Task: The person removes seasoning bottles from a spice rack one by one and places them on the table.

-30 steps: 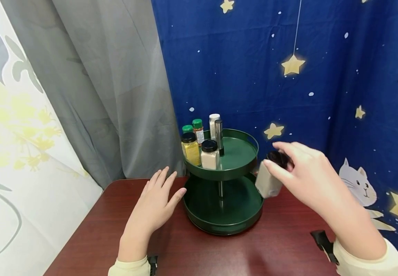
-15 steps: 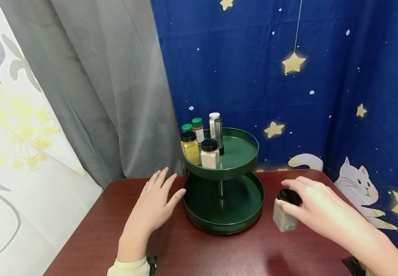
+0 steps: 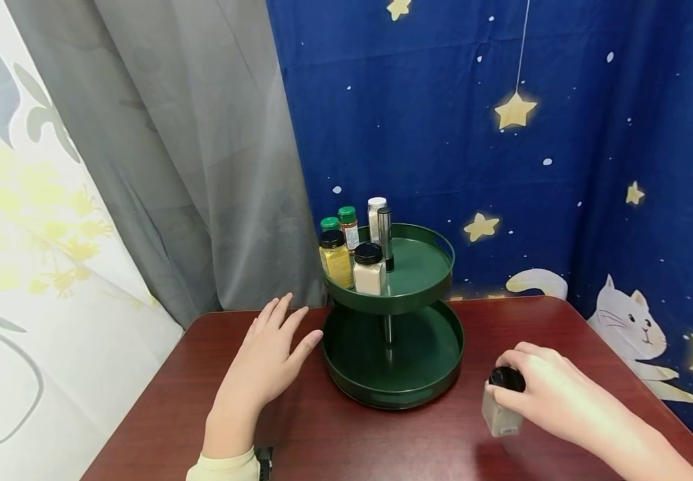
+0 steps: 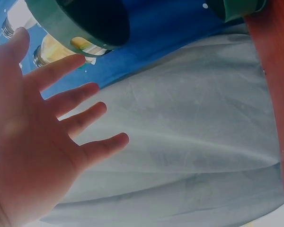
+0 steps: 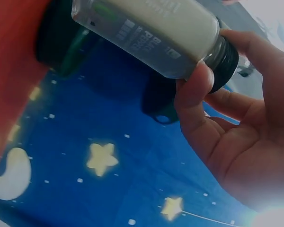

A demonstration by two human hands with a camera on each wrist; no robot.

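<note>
- We see the right hand [image 3: 553, 394] pinching the black lid of a square jar [image 3: 501, 413], thumb on one side and fingers on the other.
- We find that jar at the table's [image 3: 352, 441] right side, nearer its right edge than its left, slightly tilted; we cannot tell whether its base touches the wood.
- We see the left hand [image 3: 262, 367] holding nothing, its fingers spread, just left of the two-tier green stand [image 3: 394, 399]; we cannot tell whether the thumb touches the rim.
- We have that stand near the middle of the table, well apart from both far corners.
- Along the upper tier's left side, we count a yellow-filled jar [image 3: 338, 266], a pale-filled jar [image 3: 368, 278], two green-capped bottles [image 3: 351, 235], a white-capped bottle [image 3: 374, 224] and a silver cylinder [image 3: 385, 234].
- Behind the far edge, we see a grey curtain [image 3: 172, 153] and a blue starry curtain [image 3: 430, 120].
</note>
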